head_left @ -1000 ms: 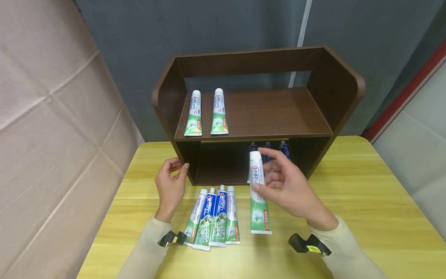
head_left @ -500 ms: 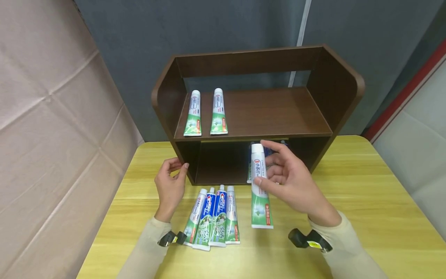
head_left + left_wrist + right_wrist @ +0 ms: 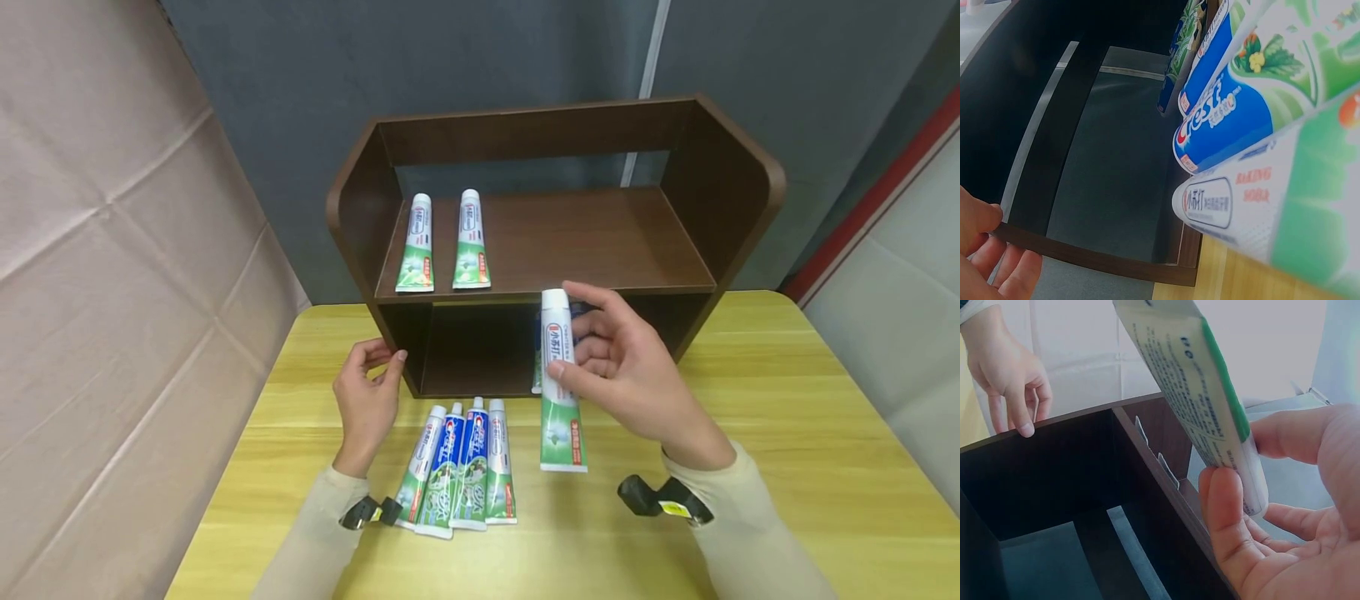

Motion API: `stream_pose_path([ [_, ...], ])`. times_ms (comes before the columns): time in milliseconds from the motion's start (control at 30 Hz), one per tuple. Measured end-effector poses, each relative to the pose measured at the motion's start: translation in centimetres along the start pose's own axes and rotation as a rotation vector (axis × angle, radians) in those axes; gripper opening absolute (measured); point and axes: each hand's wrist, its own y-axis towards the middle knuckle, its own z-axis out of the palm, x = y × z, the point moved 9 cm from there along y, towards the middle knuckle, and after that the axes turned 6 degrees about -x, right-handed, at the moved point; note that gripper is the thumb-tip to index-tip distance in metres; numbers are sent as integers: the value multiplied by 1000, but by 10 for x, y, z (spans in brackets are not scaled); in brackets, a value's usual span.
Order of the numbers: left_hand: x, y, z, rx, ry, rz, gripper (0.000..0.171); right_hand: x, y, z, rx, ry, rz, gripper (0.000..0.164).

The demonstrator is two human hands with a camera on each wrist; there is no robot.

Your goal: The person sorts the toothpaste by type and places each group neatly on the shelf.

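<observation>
My right hand (image 3: 630,375) pinches a white-and-green toothpaste tube (image 3: 558,421) between thumb and fingers, cap up, in front of the shelf's right half. In the right wrist view the printed back of that toothpaste tube (image 3: 1191,387) shows. My left hand (image 3: 367,400) grips the left side panel of a dark brown two-tier shelf (image 3: 592,237), thumb in front. Two matching tubes, a left one (image 3: 417,250) and a right one (image 3: 472,250), lie on the upper tier, caps to the back. Tubes in the lower compartment are mostly hidden behind my right hand.
Several toothpaste tubes lie fanned on the wooden table (image 3: 277,500) before the shelf: blue-and-green ones (image 3: 471,475) in the middle, a white-and-green one (image 3: 500,467) on the right and another (image 3: 422,467) on the left. A grey partition (image 3: 525,50) stands behind the shelf.
My right hand has raised the toothpaste tube, from in front of the lower compartment to where its cap overlaps the upper tier's front edge. My left hand has stayed on the side panel.
</observation>
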Motion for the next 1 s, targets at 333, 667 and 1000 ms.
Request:
stream_pose_path([
  [333,2,0,2,9,-12,-9,27,5,14,0,-12,-1,33,79],
  [667,3,1,0,10,-16,-16,27,5,26,-4,-23,-13,32,77],
  [1000,3,0,0,12,-23,-17,27,5,35,-8,-26,-12,55,77],
])
